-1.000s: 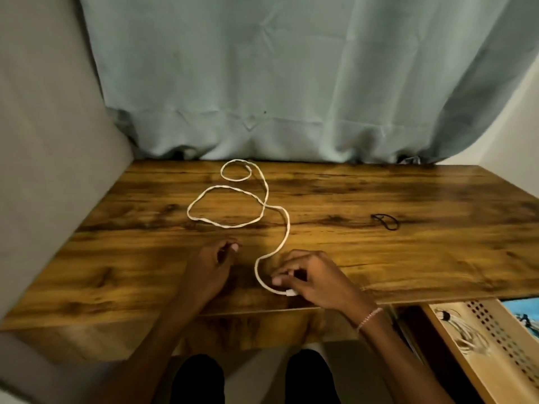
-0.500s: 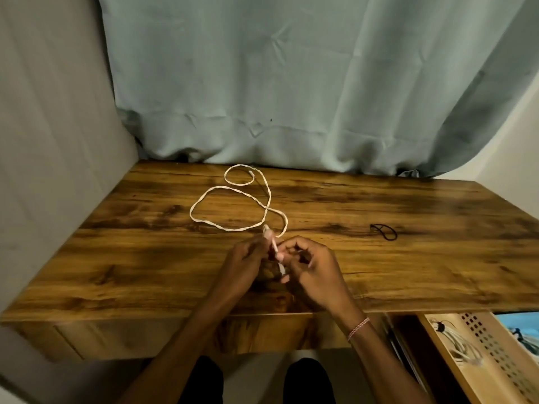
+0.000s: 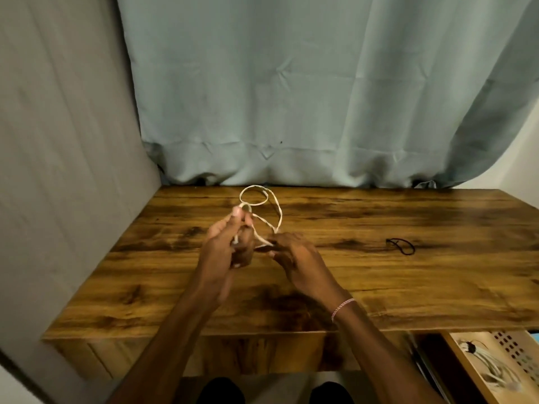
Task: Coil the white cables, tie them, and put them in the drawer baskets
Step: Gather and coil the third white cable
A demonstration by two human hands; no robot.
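Observation:
A white cable [image 3: 264, 199] runs from a small loop near the back of the wooden table [image 3: 379, 275] forward into both hands. My left hand [image 3: 227, 246] is raised above the table and grips a short fold of the cable, with a bend sticking up past the fingertips. To its right, my right hand [image 3: 294, 255] pinches the cable where it comes forward. A black hair tie [image 3: 400, 246] lies on the table to the right. The open drawer basket [image 3: 466, 371] at the bottom right holds a tied white cable bundle [image 3: 484, 365].
A teal curtain [image 3: 291, 97] hangs behind the table and a grey wall [image 3: 58, 170] closes the left side. The drawer juts out below the table's right front edge.
Both hands lifted the near end of the cable off the table and drew it up. The large flat loop on the table has been pulled in, leaving only the small far loop lying there.

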